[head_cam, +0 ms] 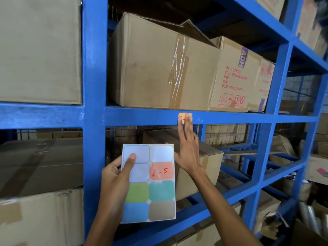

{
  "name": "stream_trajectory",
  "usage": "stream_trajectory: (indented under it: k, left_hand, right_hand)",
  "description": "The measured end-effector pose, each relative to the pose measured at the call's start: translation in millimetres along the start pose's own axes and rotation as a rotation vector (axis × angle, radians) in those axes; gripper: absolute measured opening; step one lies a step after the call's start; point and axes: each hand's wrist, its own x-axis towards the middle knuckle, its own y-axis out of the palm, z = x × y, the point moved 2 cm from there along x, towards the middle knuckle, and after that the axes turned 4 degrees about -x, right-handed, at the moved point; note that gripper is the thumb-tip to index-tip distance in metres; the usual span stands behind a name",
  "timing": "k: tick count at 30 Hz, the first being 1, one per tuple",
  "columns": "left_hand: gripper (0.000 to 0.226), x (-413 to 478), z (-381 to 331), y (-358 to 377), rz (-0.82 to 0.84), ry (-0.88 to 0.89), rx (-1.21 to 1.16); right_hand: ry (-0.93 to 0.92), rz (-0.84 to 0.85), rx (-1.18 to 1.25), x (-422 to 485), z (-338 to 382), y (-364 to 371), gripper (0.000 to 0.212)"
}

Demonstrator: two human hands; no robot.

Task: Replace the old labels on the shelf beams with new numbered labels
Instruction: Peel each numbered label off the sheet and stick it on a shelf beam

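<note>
Right hand (188, 148) is up at the blue shelf beam (230, 118), fingers extended and flat, fingertips (186, 116) pressing an orange label (182, 115) against the beam face; hand spread open, nothing gripped; red writing on the label is mostly covered by the fingers, can't read it. Label sits roughly mid-frame, just under the taped cardboard box (159, 64) at 12 o'clock from it. Left hand (117, 176) holds the label sheet (148, 183) at 7 o'clock from the label, thumb on the sheet's front top-left cell, other fingers behind; sheet upright, facing camera. Sheet: top three cells peeled blank; orange cell marked "1-5" in red in the right column; green, teal, blue, brown cells below. Printed carton (236, 75) with "ADH" stands just right of the taped box.
</note>
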Motion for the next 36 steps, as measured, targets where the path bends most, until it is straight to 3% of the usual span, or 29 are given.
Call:
stream_trajectory:
  k: [9, 14, 20, 23, 27, 33, 36]
  left_hand:
    - [0.018, -1, 7, -4, -0.006, -0.020, 0.000]
    - [0.019, -10, 10, -10, -0.033, -0.022, 0.001]
    - [0.019, -22, 4, -23, -0.039, -0.018, 0.005]
    - [0.019, -28, 2, -31, -0.053, -0.013, 0.011]
    - [0.020, -38, 2, -40, -0.071, 0.000, 0.004]
    - [0.019, -52, 3, -56, -0.104, -0.003, -0.021]
    - [0.017, -55, 3, -61, -0.089, -0.021, -0.034]
  right_hand:
    - [0.084, 0.004, 0.024, 6, 2, 0, 0.110]
    - [0.024, 0.105, -0.113, 0, 2, -9, 0.107]
    - [0.025, 0.270, -0.068, -13, 17, -34, 0.098]
    - [0.044, 0.250, 0.088, -27, 33, -55, 0.073]
    - [0.238, 0.029, 0.586, -68, 72, -86, 0.033]
    - [0.244, 0.006, 0.799, -125, 120, -112, 0.020]
    - [0.313, 0.104, 0.878, -135, 129, -109, 0.023]
